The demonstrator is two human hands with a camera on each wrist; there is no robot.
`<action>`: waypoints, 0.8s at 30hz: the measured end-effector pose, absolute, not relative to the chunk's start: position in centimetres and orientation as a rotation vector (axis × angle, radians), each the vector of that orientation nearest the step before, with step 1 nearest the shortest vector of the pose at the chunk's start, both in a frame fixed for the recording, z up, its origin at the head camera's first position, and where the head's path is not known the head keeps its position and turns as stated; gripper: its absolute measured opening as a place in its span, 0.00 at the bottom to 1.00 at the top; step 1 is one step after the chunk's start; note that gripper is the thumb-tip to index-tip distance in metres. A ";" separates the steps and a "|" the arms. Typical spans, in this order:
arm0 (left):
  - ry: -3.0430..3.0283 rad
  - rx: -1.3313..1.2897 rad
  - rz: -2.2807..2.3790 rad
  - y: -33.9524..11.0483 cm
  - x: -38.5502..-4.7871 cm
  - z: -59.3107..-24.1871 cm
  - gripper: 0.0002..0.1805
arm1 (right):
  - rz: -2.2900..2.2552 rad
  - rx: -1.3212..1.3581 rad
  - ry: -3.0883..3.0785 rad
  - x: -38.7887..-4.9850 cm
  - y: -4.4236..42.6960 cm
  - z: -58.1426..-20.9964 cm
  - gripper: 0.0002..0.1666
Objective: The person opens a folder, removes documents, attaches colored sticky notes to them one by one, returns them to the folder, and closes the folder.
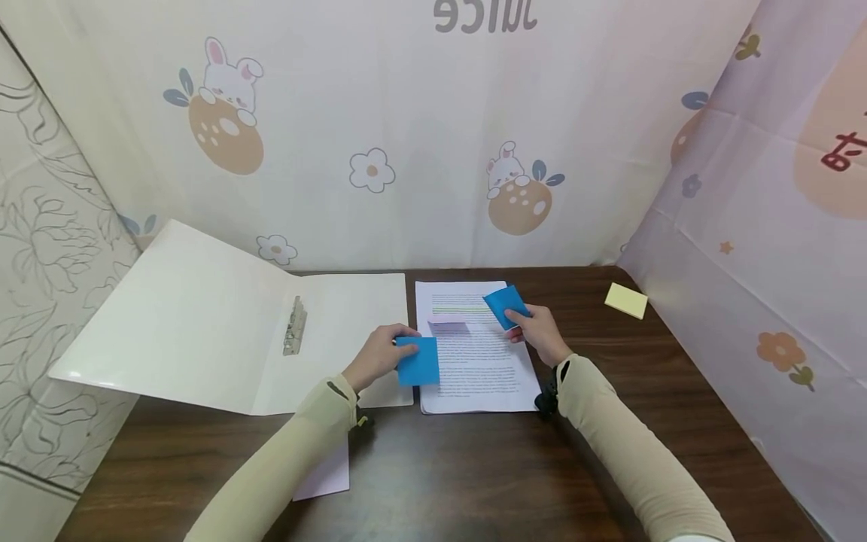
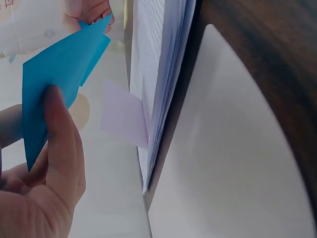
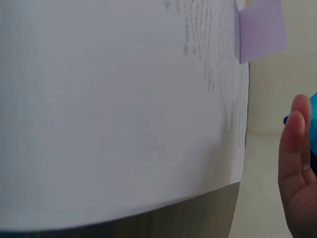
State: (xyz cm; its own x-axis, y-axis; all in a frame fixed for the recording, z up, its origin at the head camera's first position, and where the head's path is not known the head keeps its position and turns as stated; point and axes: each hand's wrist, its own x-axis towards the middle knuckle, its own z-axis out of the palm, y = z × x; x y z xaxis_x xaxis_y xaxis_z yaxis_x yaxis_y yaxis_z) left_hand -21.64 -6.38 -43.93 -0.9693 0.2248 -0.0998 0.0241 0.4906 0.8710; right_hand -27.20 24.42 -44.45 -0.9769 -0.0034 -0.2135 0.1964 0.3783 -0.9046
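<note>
My left hand [image 1: 379,354] pinches a blue sticky note [image 1: 421,363] between thumb and fingers, over the left edge of a stack of printed sheets [image 1: 474,376]. Above the stack's upper right, my right hand [image 1: 542,335] holds a second blue piece, which looks like a sticky note pad [image 1: 504,303]. In the right wrist view that pad is mostly cut off by the frame edge. A lilac sticky note [image 2: 124,115] stands up from the top sheet, attached along one edge. Green highlighting crosses a few printed lines above it.
An open white lever file [image 1: 359,301] lies left of the stack, its cover tilted up and its metal clip [image 1: 295,327] showing. Yellow sticky notes [image 1: 626,300] lie at the back right. A lilac sheet [image 1: 328,474] is partly hidden under the left forearm. Curtains enclose the brown table [image 1: 460,474].
</note>
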 end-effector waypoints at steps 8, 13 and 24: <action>2.518 0.180 1.432 -7.3 -20.2 -44.5 0.11 | -1.644 0.155 2.446 -26.9 24.9 -44.8 0.30; 2.524 0.184 1.399 -7.7 -19.5 -44.4 0.09 | -1.653 0.164 2.445 -26.8 25.1 -44.7 0.29; 2.549 0.266 1.195 -8.8 -18.0 -44.7 0.03 | -1.658 0.182 2.451 -26.9 25.5 -44.3 0.28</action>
State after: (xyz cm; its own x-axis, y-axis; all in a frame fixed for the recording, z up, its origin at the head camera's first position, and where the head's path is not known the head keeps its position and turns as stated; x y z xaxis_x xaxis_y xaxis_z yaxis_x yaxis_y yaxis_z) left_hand -18.05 -8.85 -44.68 -0.9338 0.2961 -0.2007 0.0352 0.6344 0.7722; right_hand -26.87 25.51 -44.33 -0.9769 0.0019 -0.2138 0.1992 0.3719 -0.9067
